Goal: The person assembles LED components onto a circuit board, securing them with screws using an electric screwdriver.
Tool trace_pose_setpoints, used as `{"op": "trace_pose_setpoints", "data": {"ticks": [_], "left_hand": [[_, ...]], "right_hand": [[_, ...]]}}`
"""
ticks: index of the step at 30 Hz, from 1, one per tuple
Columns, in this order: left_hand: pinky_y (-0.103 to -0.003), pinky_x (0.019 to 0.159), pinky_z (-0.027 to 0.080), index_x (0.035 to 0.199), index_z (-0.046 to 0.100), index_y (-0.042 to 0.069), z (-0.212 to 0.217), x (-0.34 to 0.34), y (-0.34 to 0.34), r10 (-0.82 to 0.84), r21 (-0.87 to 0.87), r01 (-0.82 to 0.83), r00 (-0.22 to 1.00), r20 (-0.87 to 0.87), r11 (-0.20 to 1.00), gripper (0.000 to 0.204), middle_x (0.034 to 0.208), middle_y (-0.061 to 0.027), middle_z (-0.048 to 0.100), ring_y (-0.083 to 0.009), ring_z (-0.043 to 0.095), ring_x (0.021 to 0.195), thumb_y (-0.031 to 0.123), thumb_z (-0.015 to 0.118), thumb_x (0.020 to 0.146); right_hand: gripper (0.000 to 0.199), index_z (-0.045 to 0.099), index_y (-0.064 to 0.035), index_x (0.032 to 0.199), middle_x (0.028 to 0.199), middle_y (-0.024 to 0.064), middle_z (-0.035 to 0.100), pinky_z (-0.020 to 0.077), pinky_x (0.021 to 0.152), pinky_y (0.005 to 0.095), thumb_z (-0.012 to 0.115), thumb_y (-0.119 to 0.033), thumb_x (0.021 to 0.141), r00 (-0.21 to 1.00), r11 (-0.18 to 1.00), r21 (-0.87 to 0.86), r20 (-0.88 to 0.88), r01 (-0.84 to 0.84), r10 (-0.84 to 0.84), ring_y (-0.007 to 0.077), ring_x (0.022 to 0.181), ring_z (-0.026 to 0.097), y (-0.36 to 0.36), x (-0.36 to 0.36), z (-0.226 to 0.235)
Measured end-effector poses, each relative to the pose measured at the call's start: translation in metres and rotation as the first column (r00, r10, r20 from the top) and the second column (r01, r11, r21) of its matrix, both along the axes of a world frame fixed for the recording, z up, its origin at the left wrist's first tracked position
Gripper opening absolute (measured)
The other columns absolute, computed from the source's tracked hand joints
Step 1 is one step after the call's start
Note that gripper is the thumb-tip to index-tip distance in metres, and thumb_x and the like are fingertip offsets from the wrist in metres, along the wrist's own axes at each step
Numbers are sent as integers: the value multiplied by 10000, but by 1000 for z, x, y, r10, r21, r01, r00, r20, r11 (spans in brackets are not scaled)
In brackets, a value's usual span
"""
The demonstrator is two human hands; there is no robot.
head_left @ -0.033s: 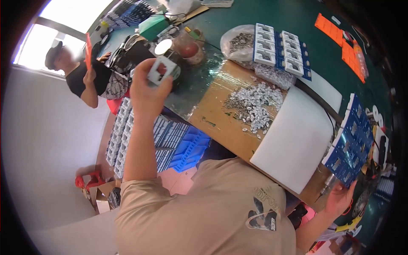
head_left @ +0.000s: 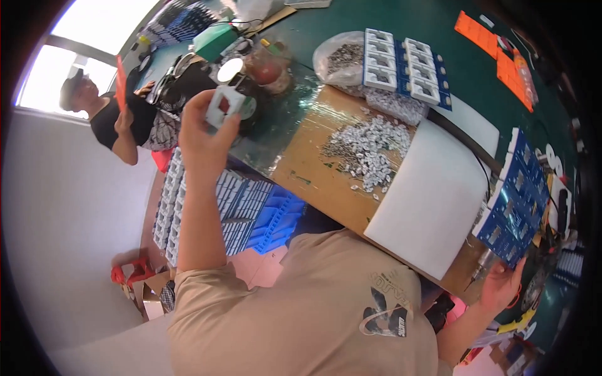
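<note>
My left hand (head_left: 204, 141), raised at the left over the table's edge, pinches a small square white plastic housing (head_left: 216, 114) between thumb and fingers. Dark red shows in the middle of it. Far to the right, my right hand (head_left: 500, 287) grips the lower end of a blue circuit board panel (head_left: 515, 203), which stands tilted. White parts show along the panel's left edge. A metal-nosed screwdriver (head_left: 483, 266) lies beside my right fingers. Between the hands, a heap of small white parts and screws (head_left: 370, 150) covers part of a brown board (head_left: 301, 169).
A white foam sheet (head_left: 414, 213) overlaps the brown board. Behind it, blue panels with white housings (head_left: 409, 66) rest by a bag of screws (head_left: 342, 59). Stacked panels and blue trays (head_left: 276, 216) stand below the table's left edge. A person (head_left: 103, 113) works at far left.
The scene has shifted slightly leftward in the picture. Both hands keep their holds, the left on the white housing and the right on the blue panel.
</note>
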State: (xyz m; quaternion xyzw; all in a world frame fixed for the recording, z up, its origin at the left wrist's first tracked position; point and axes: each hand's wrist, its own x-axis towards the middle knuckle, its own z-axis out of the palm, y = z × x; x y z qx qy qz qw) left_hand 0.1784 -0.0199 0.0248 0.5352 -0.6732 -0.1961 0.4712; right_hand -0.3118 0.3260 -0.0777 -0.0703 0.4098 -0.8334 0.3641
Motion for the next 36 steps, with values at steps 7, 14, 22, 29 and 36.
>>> {"op": "trace_pose_setpoints", "data": {"ticks": [7, 14, 22, 29, 36], "left_hand": [[-314, 875, 520, 1222, 597, 62, -3, -20, 29, 100, -278, 4, 927, 361, 961, 516, 1031, -82, 680, -185, 675, 947, 65, 731, 724], [-307, 748, 507, 1059, 658, 40, 56, 91, -27, 511, -282, -446, 828, 230, 849, 421, 896, -55, 668, -166, 628, 777, 292, 798, 753], [-326, 623, 472, 930, 633, 58, 16, 251, -91, 386, 33, -400, 856, -345, 916, 457, 701, -39, 581, -163, 568, 644, 483, 764, 826], [-318, 601, 385, 880, 582, 56, -28, 225, -116, 252, 290, 226, 184, -950, 930, 466, 700, -27, 494, -191, 469, 666, 518, 597, 931], [-388, 710, 399, 969, 625, 62, -36, 258, -102, 60, 116, 189, 280, -958, 975, 253, 862, -75, 617, -221, 518, 811, 304, 653, 903]], "right_hand": [[336, 549, -32, 1329, 1226, 96, 664, 468, 644, 251, 520, -215, 1049, 997, 995, -74, 32, -65, 68, 141, 919, 628, -6, 2, -4], [412, 484, -41, 1399, 1330, 77, 595, 462, 651, 237, 541, -236, 1040, 996, 995, -55, -40, -80, 78, 140, 1008, 589, 27, -21, -12], [423, 494, -48, 1396, 1329, 48, 597, 463, 652, 229, 571, -237, 1026, 997, 998, -30, -58, -48, 47, 142, 1019, 589, 16, -20, -6], [384, 509, -28, 1371, 1247, 84, 634, 477, 659, 244, 544, -217, 1039, 996, 991, -102, -30, -89, 87, 147, 906, 596, 22, -14, -2], [266, 579, -30, 1249, 1161, 77, 694, 484, 625, 272, 492, -192, 1058, 996, 993, -79, 17, 89, -87, 153, 924, 638, 6, 14, 26]]}}
